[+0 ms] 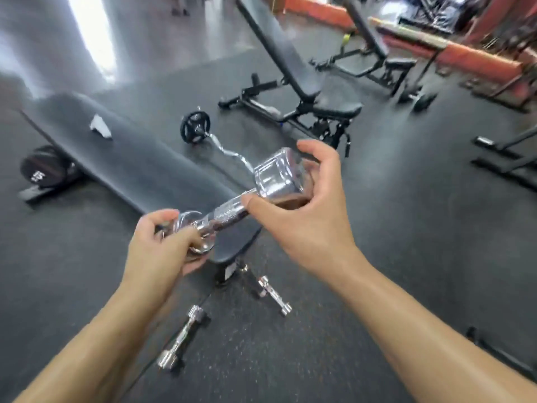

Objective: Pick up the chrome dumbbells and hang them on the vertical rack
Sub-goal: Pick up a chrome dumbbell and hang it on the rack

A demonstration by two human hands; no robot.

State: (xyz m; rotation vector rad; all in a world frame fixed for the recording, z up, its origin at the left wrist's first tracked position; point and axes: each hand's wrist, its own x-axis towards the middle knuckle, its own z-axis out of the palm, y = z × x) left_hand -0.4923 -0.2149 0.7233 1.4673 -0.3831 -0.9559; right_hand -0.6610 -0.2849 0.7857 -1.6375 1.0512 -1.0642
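**One chrome dumbbell held in both hands over the end of a flat bench**

The chrome dumbbell (pixel 232 212) is off the floor and slants between the two hands. The left hand (pixel 162 245) is curled round its near head, fingers wrapped over the rounded chrome. The right hand (pixel 305 210) grasps the blocky far head, with the thumb at the end of the knurled handle and the fingers arched over the top.

Under the hands is a flat bench (pixel 130 161). Its black pad stretches away beyond and to the left of the left hand, and its near end sits below the dumbbell's handle. A crumpled white scrap (pixel 100 128) lies on the pad well beyond the left hand.

On the speckled rubber floor (pixel 377 257), a second chrome dumbbell (pixel 181 337) lies beside the left forearm. A third chrome dumbbell (pixel 271 295) lies between the forearms, just beside the bench's foot.

Beyond the hands, an EZ curl bar (pixel 226 152) lies on the floor with a black plate (pixel 195 127) on its far end. Its near end is hidden behind the held dumbbell's far head. Further beyond the right hand stands an incline bench (pixel 290 71), and another bench (pixel 369 33) stands behind that one. Far to the left of the left hand, a black round weight (pixel 43 170) sits by the flat bench; its white marking is too blurred to read.
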